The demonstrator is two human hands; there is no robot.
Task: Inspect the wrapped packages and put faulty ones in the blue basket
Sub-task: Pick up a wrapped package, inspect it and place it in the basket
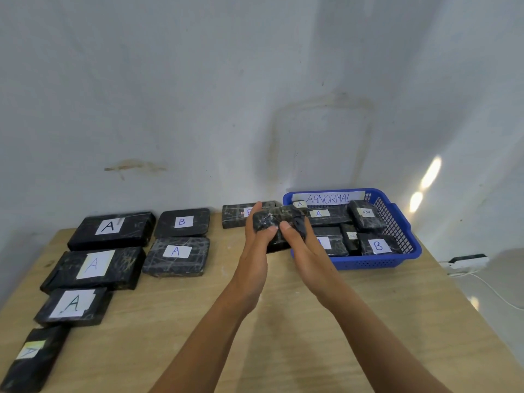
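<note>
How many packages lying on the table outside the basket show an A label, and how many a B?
A label: 5
B label: 1 clearly; a seventh package behind the hands has its label partly hidden.
Total on the table: 7

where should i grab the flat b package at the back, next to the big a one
Come from above and pinch the B package across its two short ends. It lies flat, with bare table at its right end; its front long edge crowds the A package.
</note>
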